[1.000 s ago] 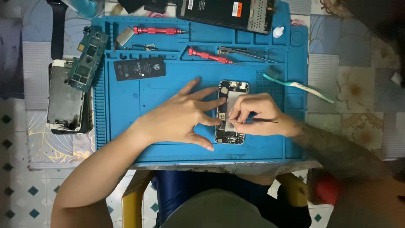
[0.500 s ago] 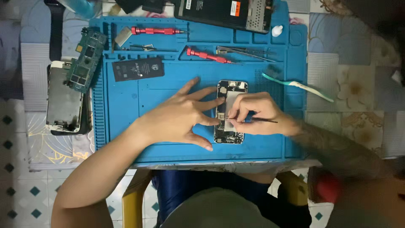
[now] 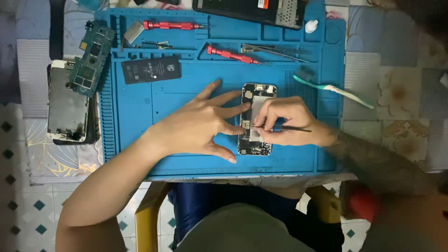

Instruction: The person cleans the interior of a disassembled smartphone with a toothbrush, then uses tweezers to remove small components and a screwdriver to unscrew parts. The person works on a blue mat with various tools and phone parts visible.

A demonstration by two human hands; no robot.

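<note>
I count one opened phone (image 3: 255,93) at frame centre on the blue mat (image 3: 135,112), two red screwdrivers (image 3: 168,24), one toothbrush (image 3: 333,89) and one loose battery (image 3: 151,69). My left hand (image 3: 196,126) lies spread, fingertips pressing the phone's left edge. My right hand (image 3: 284,122) pinches a thin dark tool (image 3: 294,129) over the phone. Bare mat lies lower left. A circuit board (image 3: 91,58) overhangs the mat's left edge above the patterned tabletop.

Bare blue mat (image 3: 140,135) left of hands — battery (image 3: 151,70), screwdriver (image 3: 231,54), toothbrush (image 3: 333,89) crowd beyond.
</note>
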